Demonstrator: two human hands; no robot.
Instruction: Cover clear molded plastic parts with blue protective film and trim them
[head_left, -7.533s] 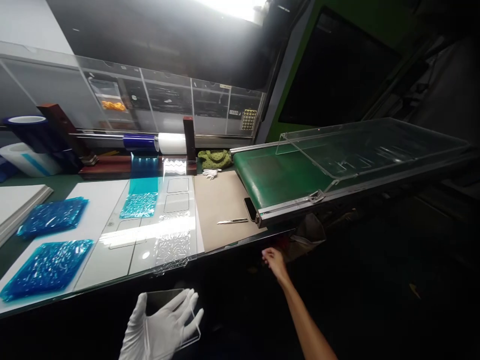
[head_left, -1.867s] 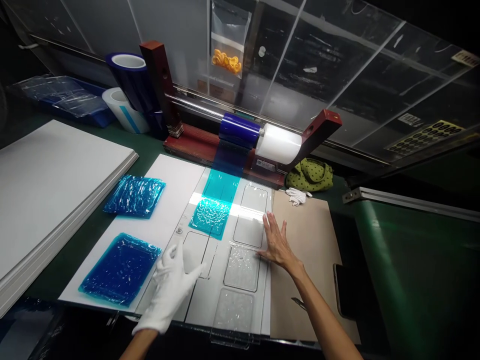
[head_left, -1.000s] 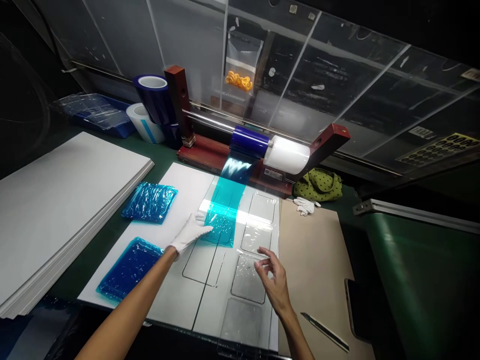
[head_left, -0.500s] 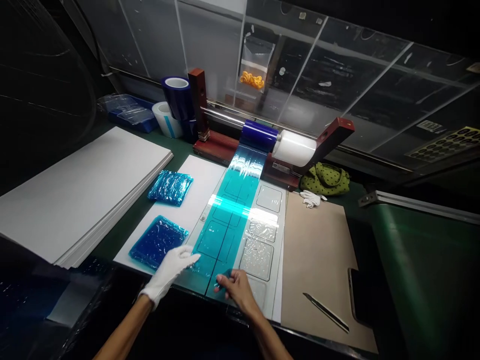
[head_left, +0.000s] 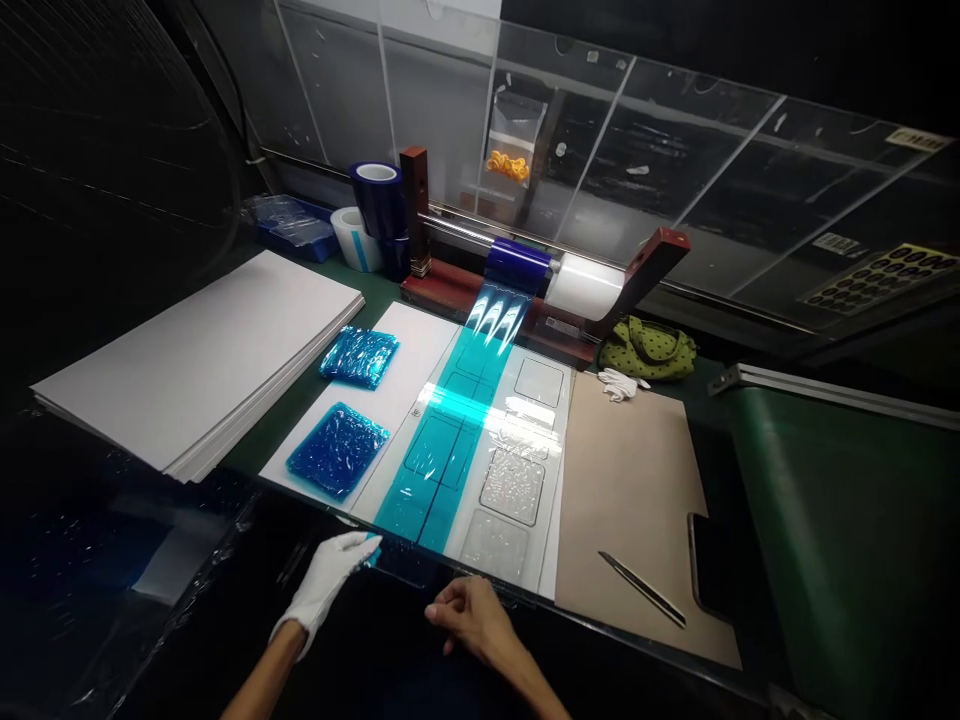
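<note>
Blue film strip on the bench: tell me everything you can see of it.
The blue film strip is a thin, glossy, translucent turquoise plastic sheet running from a dark blue roll. It is creased and shiny near the roll, then lies flat, with outlined rectangular panels showing through it, beside a white board. Its near end reaches the bench edge, where the fingertips of the gloved left hand appear to pinch it.

Scratched acrylic panels (head_left: pixel 637 130) behind a green workbench (head_left: pixel 300 395)
</note>
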